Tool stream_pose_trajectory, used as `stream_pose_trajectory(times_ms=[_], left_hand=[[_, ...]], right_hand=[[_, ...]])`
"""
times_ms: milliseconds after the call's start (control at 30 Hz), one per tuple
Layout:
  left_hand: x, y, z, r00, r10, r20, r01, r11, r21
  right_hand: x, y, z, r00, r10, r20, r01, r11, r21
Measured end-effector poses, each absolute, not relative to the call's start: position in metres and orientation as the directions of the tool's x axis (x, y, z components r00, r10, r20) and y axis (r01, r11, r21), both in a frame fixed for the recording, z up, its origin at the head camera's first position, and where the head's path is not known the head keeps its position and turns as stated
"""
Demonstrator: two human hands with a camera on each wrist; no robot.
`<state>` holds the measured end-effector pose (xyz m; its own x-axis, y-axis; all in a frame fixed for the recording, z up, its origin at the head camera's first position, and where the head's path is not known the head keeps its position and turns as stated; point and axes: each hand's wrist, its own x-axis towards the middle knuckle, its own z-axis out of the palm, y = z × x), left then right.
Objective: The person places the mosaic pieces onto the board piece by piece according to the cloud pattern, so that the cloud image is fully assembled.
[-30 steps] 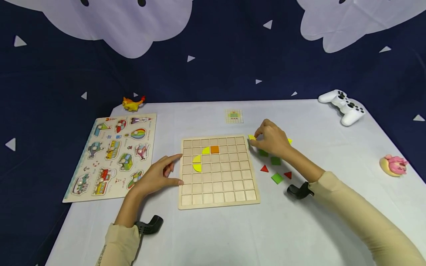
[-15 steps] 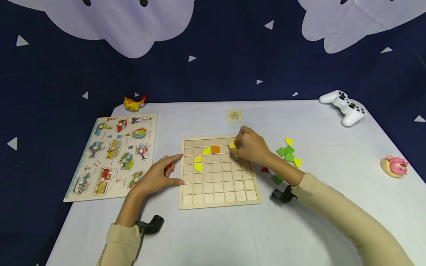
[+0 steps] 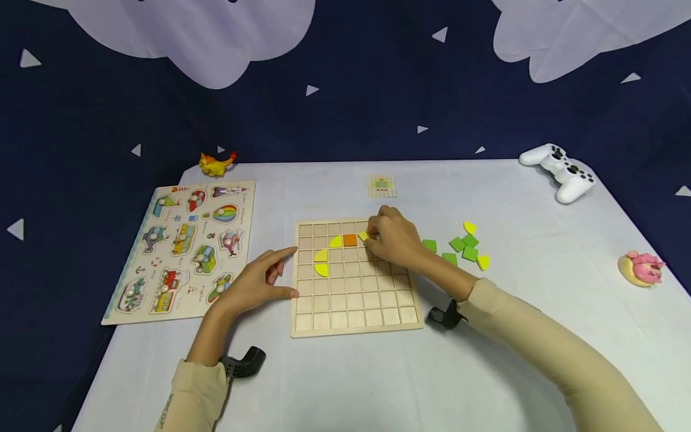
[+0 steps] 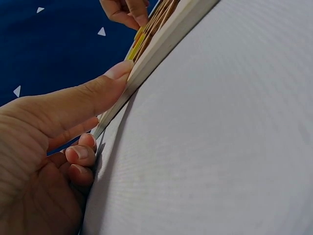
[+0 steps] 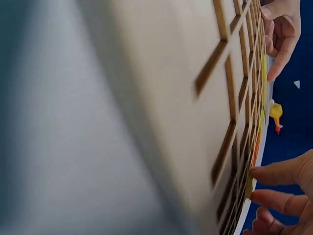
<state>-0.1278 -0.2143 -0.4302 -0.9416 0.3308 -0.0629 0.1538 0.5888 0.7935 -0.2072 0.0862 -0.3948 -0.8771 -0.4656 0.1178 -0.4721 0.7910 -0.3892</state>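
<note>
A square wooden grid board (image 3: 356, 309) lies on the table. In it sit an orange square tile (image 3: 349, 240) and several yellow quarter-circle tiles (image 3: 321, 270). My left hand (image 3: 251, 282) touches the board's left edge with its thumb and index fingertip, spread apart; its other fingers are bent. In the left wrist view that thumb (image 4: 98, 95) rests at the edge. My right hand (image 3: 396, 239) pinches another yellow tile (image 3: 363, 236) between thumb and index finger, just right of the orange one. The right wrist view has this pinched tile (image 5: 250, 186) at the board's surface.
Right of the board lie several green square tiles (image 3: 470, 254) and loose yellow tiles (image 3: 469, 228). A small printed pattern card (image 3: 382, 186) is behind it. A vehicle peg puzzle (image 3: 183, 252) is at left, with a toy figure (image 3: 217, 164), white game controller (image 3: 558, 172) and pink toy (image 3: 641, 267) farther out.
My right hand has picked up a yellow tile from beside the board and carried it left, over to the spot next to the orange tile. The left hand stays at the board's edge.
</note>
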Motion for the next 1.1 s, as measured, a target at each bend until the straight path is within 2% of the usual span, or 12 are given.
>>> stream_pose_trajectory(times_ms=[267,433,633,767,967,1100], left_hand=[[-0.128,-0.213,-0.428,-0.945,0.320,-0.072,0.138,0.587,0.798],[-0.129,-0.213,-0.428,-0.946,0.315,-0.078,0.129,0.585,0.801],[-0.127,-0.215,-0.431,-0.943,0.325,-0.074,0.138,0.583,0.801],[-0.126,-0.215,-0.433,-0.942,0.327,-0.071,0.144,0.589,0.795],[-0.126,-0.216,-0.433,-0.945,0.321,-0.070,0.141,0.589,0.796],[-0.127,-0.215,-0.431,-0.943,0.326,-0.068,0.147,0.591,0.794]], right_hand=[[-0.209,0.076,-0.387,-0.942,-0.334,-0.024,-0.287,0.842,-0.456],[-0.209,0.071,-0.383,-0.948,-0.310,-0.073,-0.242,0.850,-0.467],[-0.210,0.077,-0.382,-0.933,-0.348,-0.089,-0.267,0.838,-0.475],[-0.212,0.093,-0.376,-0.924,-0.381,-0.037,-0.321,0.825,-0.466],[-0.218,0.146,-0.365,-0.920,-0.388,0.054,-0.374,0.831,-0.412],[-0.225,0.192,-0.364,-0.912,-0.405,0.062,-0.401,0.850,-0.341]])
